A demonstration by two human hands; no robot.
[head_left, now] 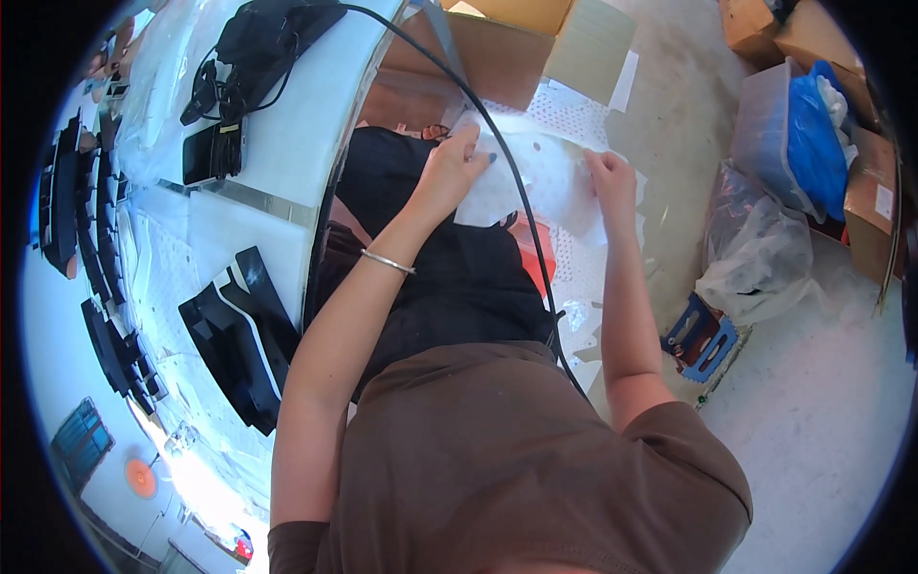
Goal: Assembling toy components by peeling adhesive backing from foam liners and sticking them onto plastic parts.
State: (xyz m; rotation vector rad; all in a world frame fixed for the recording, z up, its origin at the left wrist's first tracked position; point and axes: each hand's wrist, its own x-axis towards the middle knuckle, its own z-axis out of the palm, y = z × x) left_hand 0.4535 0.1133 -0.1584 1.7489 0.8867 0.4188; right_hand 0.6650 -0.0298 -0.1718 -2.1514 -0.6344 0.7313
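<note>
A thin, whitish, see-through sheet (537, 182) hangs between my two hands above my lap; I cannot tell if it is a bag or a single layer. My left hand (453, 172), with a bangle at its wrist, pinches the sheet's left edge between thumb and fingers. At the opposite edge, my right hand (612, 180) is closed on the sheet's upper right part. A black cable (516, 172) crosses in front of the sheet. Beneath it lies a white panel with rows of small holes (579, 258), partly covered, beside something red (541, 251).
Left of me, a white table (251, 226) bears black curved parts (247, 335) and bundled black cords (229, 143). An open cardboard box (497, 57) stands ahead. On the right floor are a plastic bin (760, 124) with a blue bag, a clear bag (760, 253) and a blue plastic stool (706, 340).
</note>
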